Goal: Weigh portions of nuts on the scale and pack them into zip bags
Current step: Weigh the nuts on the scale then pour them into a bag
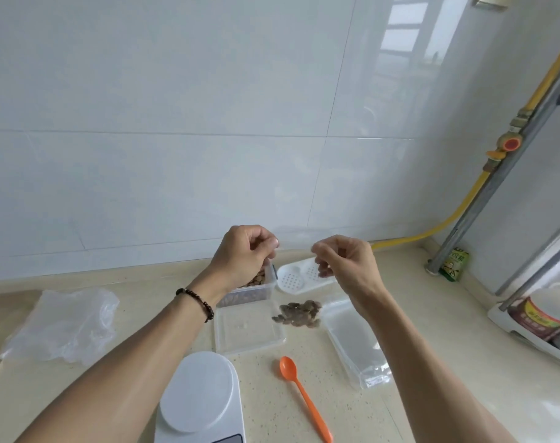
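Left hand (245, 254) and right hand (345, 262) raised over the counter (400, 410), each pinching one top corner of a clear zip bag (296, 235) with a portion of nuts (299, 311) hanging in its bottom. Directly below, lid (248, 329) and nut container (256, 287); nearer, white scale (198, 391), orange spoon (304, 394), stack of empty bags (355, 343).

Zip bag (299, 270) between both hands
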Motion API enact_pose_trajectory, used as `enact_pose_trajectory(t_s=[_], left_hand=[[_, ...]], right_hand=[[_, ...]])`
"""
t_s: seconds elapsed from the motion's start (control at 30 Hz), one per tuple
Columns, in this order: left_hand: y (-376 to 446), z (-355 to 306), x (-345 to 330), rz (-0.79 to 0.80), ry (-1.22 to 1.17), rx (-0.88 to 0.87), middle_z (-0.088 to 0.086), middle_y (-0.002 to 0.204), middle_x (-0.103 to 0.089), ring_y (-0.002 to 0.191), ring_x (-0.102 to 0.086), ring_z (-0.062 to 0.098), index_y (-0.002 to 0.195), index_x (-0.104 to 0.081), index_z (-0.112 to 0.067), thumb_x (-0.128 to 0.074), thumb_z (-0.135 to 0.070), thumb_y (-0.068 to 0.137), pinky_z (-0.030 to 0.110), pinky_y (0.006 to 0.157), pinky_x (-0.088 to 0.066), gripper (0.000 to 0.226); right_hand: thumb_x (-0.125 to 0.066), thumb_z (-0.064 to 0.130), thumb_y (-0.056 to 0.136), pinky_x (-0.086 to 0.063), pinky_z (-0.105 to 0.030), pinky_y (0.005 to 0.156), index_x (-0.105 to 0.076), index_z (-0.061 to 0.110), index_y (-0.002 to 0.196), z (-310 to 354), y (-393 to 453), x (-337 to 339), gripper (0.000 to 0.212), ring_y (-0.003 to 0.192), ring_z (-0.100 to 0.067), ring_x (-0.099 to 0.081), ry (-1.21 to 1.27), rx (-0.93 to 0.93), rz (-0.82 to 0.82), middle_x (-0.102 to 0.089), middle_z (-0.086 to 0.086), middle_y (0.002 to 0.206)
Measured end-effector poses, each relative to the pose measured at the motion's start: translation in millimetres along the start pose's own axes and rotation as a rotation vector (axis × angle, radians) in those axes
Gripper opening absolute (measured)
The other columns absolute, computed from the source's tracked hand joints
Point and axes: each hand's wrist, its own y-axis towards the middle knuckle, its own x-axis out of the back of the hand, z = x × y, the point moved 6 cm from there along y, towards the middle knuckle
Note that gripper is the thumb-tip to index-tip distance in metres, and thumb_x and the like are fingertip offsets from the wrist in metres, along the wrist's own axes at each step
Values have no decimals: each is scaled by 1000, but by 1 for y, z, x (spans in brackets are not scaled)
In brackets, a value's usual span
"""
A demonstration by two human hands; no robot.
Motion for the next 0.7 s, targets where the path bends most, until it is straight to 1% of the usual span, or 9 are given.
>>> enact_pose_trajectory(t_s=[0.1, 0.2, 0.27, 0.37, 0.43, 0.53, 0.6, 0.67, 0.7], left_hand=[[10, -1, -14, -22, 56, -43, 0, 67, -66, 54, -57, 5, 79, -67, -9, -61, -14, 94, 19, 55, -48, 17], [16, 2, -32, 8, -15, -18, 2, 66, -66, 55, -58, 10, 81, -67, -6, -62, -12, 93, 24, 55, -50, 15], [20, 3, -47, 69, -146, 24, 6, 70, -67, 60, -63, 13, 90, -67, -3, -63, -14, 94, 24, 61, -52, 12], [26, 4, -81, 195, -234, 56, 5, 84, -72, 79, -70, 13, 106, -64, -12, -60, -23, 96, 22, 74, -52, 16], [31, 6, -110, 256, -182, 61, 4, 93, -73, 90, -70, 11, 106, -63, -15, -58, -23, 97, 26, 86, -51, 13], [39, 10, -155, 242, -150, 104, 7, 89, -73, 84, -72, 20, 99, -61, -8, -51, -12, 100, 34, 83, -57, 11], [46, 9, -187, 213, -199, 150, 8, 85, -72, 75, -73, 24, 96, -60, -9, -48, -10, 101, 35, 76, -58, 13], [55, 8, -221, 186, -283, 199, 10, 84, -70, 72, -72, 25, 92, -59, -12, -47, -10, 102, 34, 70, -57, 16], [61, 10, -238, 161, -319, 234, 12, 85, -70, 73, -73, 27, 92, -58, -11, -46, -10, 102, 35, 70, -58, 16]], right_hand=[[-73, 11, 85, -52, -30, 63, -69, 5, 77, -8, 1, -1, 11, 62, -15, -58, 190, -68, 10, -63, -2, 66], [-73, 8, 85, -50, -25, 60, -69, 5, 76, -17, 6, 12, 10, 57, -13, -55, 216, -80, -59, -62, -2, 60], [-71, 7, 87, -50, -24, 59, -68, 5, 76, -22, 10, 23, 12, 56, -12, -54, 222, -79, -67, -60, -3, 60], [-72, 7, 86, -51, -23, 58, -68, 8, 72, -29, 20, 45, 14, 54, -12, -55, 281, -96, -83, -61, -3, 60], [-73, 10, 85, -51, -24, 57, -68, 12, 70, -37, 32, 67, 16, 54, -11, -55, 330, -120, -125, -62, -2, 61], [-74, 15, 85, -51, -27, 61, -67, 13, 77, -56, 51, 107, 11, 55, -12, -55, 388, -155, -157, -63, -1, 65], [-72, 23, 87, -53, -29, 69, -67, 15, 89, -76, 57, 134, 10, 64, -15, -61, 344, -182, -90, -68, -1, 73], [-72, 33, 86, -51, -35, 83, -67, 16, 102, -107, 56, 158, 24, 82, -20, -68, 203, -256, 37, -74, -3, 88], [-71, 34, 82, -49, -35, 85, -68, 15, 105, -124, 53, 169, 30, 87, -22, -69, 125, -299, 103, -75, -5, 92]])
